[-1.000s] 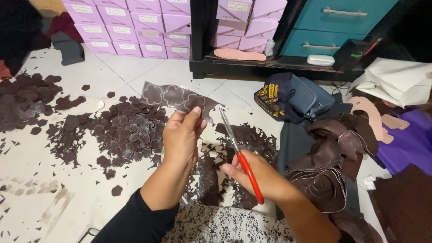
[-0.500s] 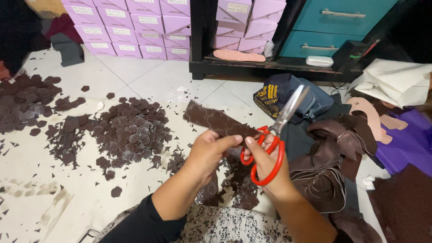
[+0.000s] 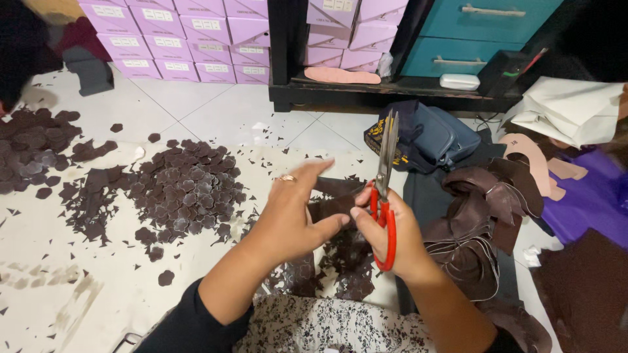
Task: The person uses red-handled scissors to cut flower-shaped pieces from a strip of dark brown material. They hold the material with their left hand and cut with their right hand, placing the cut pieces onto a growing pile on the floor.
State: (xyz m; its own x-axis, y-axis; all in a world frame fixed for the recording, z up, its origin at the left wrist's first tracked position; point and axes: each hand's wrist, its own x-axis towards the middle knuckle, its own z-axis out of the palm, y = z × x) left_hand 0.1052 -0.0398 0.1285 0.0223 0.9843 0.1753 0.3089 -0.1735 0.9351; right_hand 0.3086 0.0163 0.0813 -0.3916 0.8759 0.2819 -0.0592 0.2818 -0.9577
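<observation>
a dark brown leather piece [image 3: 330, 206] sits between the two hands, above the floor and the scraps under them; the left hand [image 3: 288, 219] pinches its edge with the thumb while the other fingers [image 3: 313, 171] spread loosely outward, a ring on one; the right hand [image 3: 392, 238] grips red-handled scissors [image 3: 384, 189], fingers curled through the loops, blades upright and nearly shut; to the left a heap of brown cut-outs [image 3: 186, 189] covers the white tiled floor [image 3: 216, 111]; to the right lie curled leather strips [image 3: 474, 222]; behind stand lilac boxes [image 3: 196, 33].
</observation>
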